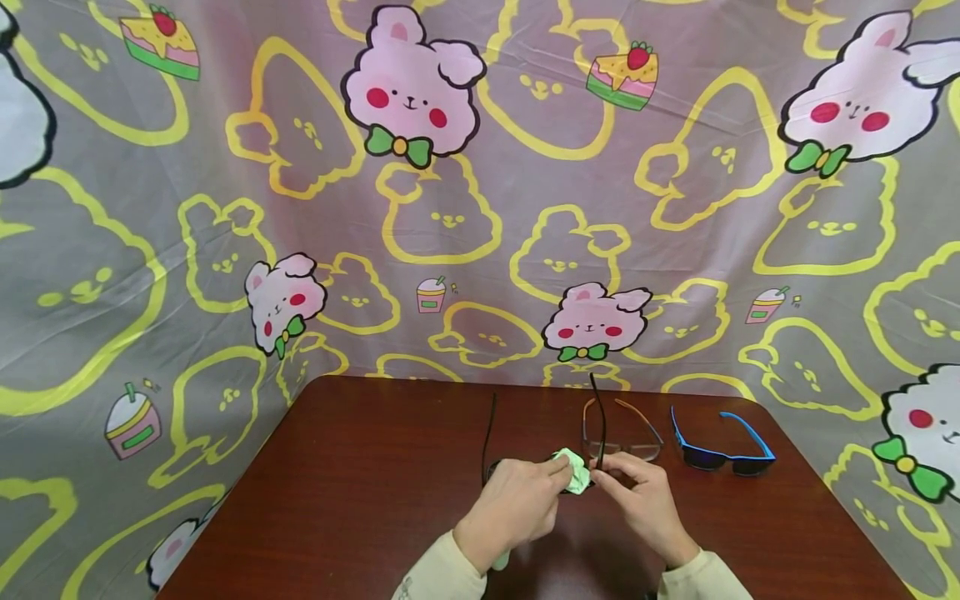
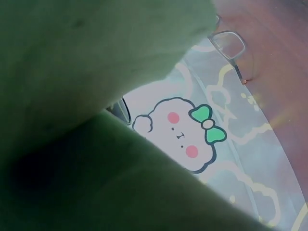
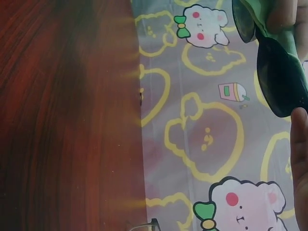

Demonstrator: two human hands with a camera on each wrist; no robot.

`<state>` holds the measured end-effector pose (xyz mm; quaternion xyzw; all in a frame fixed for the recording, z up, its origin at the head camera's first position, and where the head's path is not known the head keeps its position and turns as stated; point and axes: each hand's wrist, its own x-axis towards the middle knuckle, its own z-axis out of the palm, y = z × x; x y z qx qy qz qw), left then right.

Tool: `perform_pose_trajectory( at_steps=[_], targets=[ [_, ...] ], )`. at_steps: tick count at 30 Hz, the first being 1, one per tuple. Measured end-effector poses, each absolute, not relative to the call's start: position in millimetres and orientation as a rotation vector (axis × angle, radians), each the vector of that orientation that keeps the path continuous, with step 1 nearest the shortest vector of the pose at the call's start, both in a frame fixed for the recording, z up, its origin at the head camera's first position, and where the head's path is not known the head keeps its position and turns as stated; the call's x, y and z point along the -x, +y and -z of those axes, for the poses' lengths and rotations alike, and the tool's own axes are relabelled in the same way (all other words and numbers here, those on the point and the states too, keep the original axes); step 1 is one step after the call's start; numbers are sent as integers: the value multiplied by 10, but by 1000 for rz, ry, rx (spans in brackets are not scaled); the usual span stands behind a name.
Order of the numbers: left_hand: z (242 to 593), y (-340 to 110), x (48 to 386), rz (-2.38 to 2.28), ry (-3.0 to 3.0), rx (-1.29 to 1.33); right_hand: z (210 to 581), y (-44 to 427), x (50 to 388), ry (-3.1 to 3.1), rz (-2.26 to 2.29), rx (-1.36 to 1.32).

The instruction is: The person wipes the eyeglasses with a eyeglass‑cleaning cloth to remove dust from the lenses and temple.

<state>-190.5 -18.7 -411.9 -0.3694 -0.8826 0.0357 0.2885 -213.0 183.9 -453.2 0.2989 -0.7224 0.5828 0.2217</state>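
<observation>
A pair of black-framed glasses [image 3: 279, 79] with dark lenses is held above the table, its temples pointing away from me. My left hand [image 1: 513, 500] grips a light green cloth [image 1: 576, 475] and presses it to the lens on the right. At that side's hinge, my right hand [image 1: 641, 496] pinches the frame between thumb and fingers. The cloth and left hand hide much of the glasses' front in the head view. A large blurred green shape covers most of the left wrist view.
Brown-templed clear glasses [image 1: 651, 451] lie behind my right hand. Blue sunglasses [image 1: 763, 457] lie farther right. Both are on the dark red-brown table [image 1: 352, 492], which a rabbit-patterned cloth backdrop [image 1: 457, 200] encloses at the back and sides.
</observation>
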Motion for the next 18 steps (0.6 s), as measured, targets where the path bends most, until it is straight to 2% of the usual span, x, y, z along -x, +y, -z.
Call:
perform_pose_trajectory(
  at_steps=[8, 18],
  targets=[
    [4138, -188, 1909, -87, -2357, 1032, 4366, 1765, 2011, -1939, -1624, -839],
    [4137, -200, 1908, -67, -2366, 1065, 4396, 1751, 2026, -1987, -1656, -773]
  ],
)
